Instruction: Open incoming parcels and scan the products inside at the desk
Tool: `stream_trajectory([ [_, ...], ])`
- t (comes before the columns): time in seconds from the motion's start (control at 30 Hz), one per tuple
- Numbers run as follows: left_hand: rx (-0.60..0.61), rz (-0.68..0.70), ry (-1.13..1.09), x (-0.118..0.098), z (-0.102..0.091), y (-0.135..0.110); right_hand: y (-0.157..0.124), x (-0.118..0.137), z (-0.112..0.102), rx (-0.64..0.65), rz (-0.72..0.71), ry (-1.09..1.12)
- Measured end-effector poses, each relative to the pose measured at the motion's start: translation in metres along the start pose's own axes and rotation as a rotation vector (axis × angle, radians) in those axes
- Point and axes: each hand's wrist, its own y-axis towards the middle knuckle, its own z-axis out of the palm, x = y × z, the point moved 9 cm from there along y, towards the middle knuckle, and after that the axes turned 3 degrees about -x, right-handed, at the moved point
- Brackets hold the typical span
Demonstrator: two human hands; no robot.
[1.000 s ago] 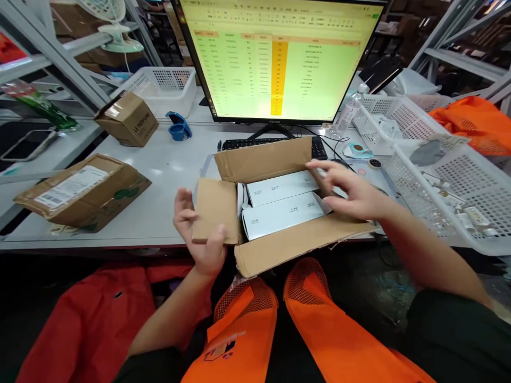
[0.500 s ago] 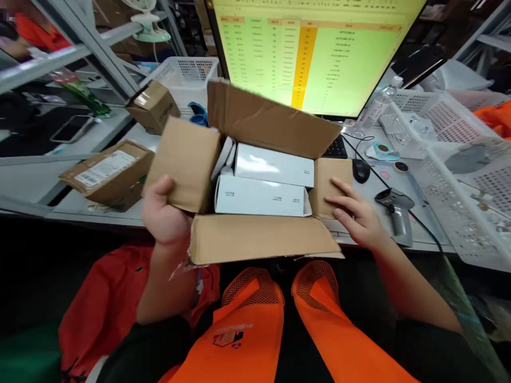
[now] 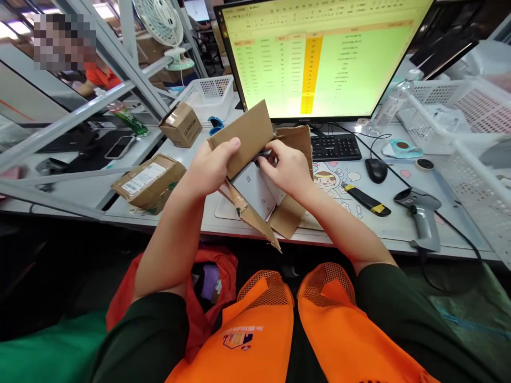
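An opened cardboard box (image 3: 293, 215) is tilted over the front of the desk, its flaps spread. My left hand (image 3: 211, 167) is closed on its left side, thumb pressed on an upright flap. White cartons (image 3: 255, 186) lie inside, partly covered by the flap and my right hand. My right hand (image 3: 288, 166) reaches into the box's upper part with fingers bent in a pinch. Something small and dark shows at those fingertips, too hidden to name.
A sealed parcel (image 3: 149, 181) and a small carton (image 3: 181, 125) stand left. To the right lie a utility knife (image 3: 366, 200), a mouse (image 3: 376, 171) and a barcode scanner (image 3: 421, 213). A monitor (image 3: 327, 64) and keyboard (image 3: 335, 147) are behind; white baskets (image 3: 473, 170) line the right.
The box has been turned and tilted, and it now sits lower over the desk. My right hand has left the right flap and moved inside the box. My left hand still grips the box.
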Motion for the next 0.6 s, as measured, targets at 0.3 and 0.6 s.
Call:
stream_trajectory([
  [0.3, 0.055, -0.088, -0.08, 0.012, 0.004, 0.01, 0.013, -0.003, 0.016, 0.041, -0.31, -0.111],
  [0.6, -0.029, -0.072, -0.095, 0.021, -0.024, 0.018, -0.094, -0.082, -0.129, -0.573, -0.09, 0.072],
])
